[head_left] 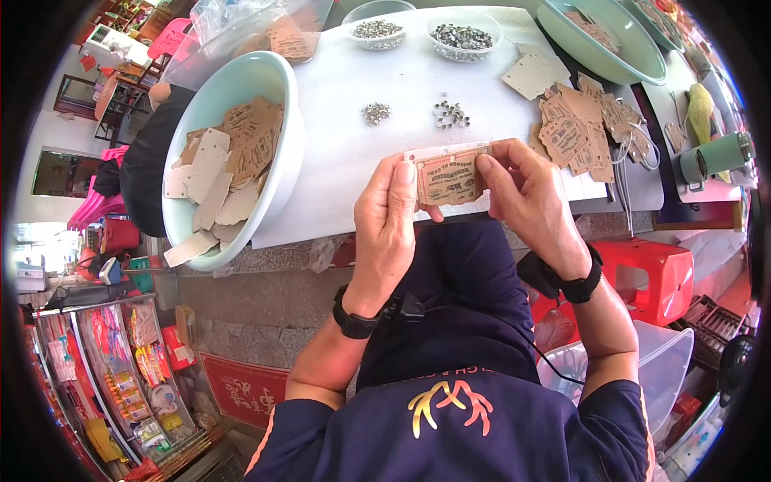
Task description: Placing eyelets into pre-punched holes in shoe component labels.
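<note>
Between my two hands, over the near edge of the white table, I hold a brown printed cardboard tag (448,178) with a scalloped outline. A paler strip shows along its top edge. My left hand (387,210) pinches its left side, the thumb lying upright on the front. My right hand (526,193) grips the right edge between thumb and fingers. Beyond the tag lie two small heaps of metal pieces: silver bits (376,114) on the left and ring-like metal studs (452,115) on the right. The fingers behind the tag are mostly hidden.
A pale green basin (291,153) of cardboard tags stands at the left. Clear bowls of metal pieces, one left (393,18) and one right (498,36), sit at the back. Stacked tags (572,128) and white cords (642,145) lie right; a red stool (658,269) stands below.
</note>
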Action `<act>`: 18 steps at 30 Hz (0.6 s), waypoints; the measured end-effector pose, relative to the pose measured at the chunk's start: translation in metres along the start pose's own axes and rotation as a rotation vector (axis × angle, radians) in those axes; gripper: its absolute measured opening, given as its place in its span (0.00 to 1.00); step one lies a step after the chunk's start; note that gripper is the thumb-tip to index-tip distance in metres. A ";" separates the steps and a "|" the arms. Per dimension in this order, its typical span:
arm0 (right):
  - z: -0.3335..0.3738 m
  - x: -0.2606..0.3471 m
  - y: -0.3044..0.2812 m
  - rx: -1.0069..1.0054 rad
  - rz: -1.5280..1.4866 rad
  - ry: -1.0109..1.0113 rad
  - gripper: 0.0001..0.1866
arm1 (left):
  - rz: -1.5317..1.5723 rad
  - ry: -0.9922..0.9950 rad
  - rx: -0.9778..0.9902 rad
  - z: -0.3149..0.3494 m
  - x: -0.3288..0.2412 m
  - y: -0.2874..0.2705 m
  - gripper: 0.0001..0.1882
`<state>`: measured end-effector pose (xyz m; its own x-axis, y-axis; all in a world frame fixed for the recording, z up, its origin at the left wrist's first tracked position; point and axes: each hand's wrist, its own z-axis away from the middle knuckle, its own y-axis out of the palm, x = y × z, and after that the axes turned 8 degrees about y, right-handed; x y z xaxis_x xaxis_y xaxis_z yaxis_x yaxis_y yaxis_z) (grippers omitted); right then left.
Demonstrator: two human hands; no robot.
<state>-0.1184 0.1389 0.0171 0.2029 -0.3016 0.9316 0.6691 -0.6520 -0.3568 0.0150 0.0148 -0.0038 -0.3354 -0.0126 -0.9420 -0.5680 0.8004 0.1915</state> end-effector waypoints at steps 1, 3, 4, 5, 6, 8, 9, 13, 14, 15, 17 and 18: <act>0.001 0.001 0.001 0.019 -0.047 0.045 0.11 | 0.000 -0.001 0.000 0.001 0.000 0.001 0.19; 0.002 -0.002 0.003 0.012 -0.062 0.032 0.11 | -0.009 0.019 -0.013 0.004 0.001 0.003 0.18; 0.003 -0.003 0.005 0.007 -0.076 0.018 0.11 | -0.010 0.017 -0.016 0.004 0.000 0.004 0.18; 0.004 -0.001 0.005 0.011 -0.077 0.021 0.11 | -0.063 0.026 -0.016 0.005 -0.001 0.005 0.17; 0.005 0.001 0.006 0.019 -0.090 0.047 0.11 | -0.119 0.033 -0.021 0.006 -0.002 0.005 0.15; 0.009 0.005 0.007 0.045 -0.103 0.080 0.11 | -0.088 0.026 -0.048 0.011 0.000 0.007 0.14; 0.012 0.005 0.005 0.085 -0.132 0.096 0.11 | -0.054 0.023 -0.070 0.015 0.001 0.007 0.13; 0.023 0.010 -0.021 0.325 -0.089 0.083 0.11 | -0.081 -0.040 -0.007 0.032 -0.014 0.004 0.12; 0.023 0.009 -0.025 0.355 -0.082 0.036 0.12 | -0.030 -0.052 0.063 0.036 -0.011 0.001 0.11; 0.024 0.009 -0.031 0.414 -0.033 -0.010 0.12 | -0.070 -0.072 0.151 0.039 -0.015 -0.001 0.10; 0.023 0.025 -0.037 0.601 0.115 0.027 0.12 | -0.080 -0.015 0.249 0.045 -0.008 -0.006 0.09; 0.022 0.022 -0.037 0.633 0.234 -0.084 0.12 | -0.095 0.101 0.254 0.051 0.003 -0.003 0.08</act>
<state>-0.1235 0.1719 0.0522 0.4309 -0.3137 0.8461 0.8851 -0.0359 -0.4641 0.0539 0.0430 -0.0208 -0.3703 -0.1441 -0.9177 -0.3983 0.9171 0.0167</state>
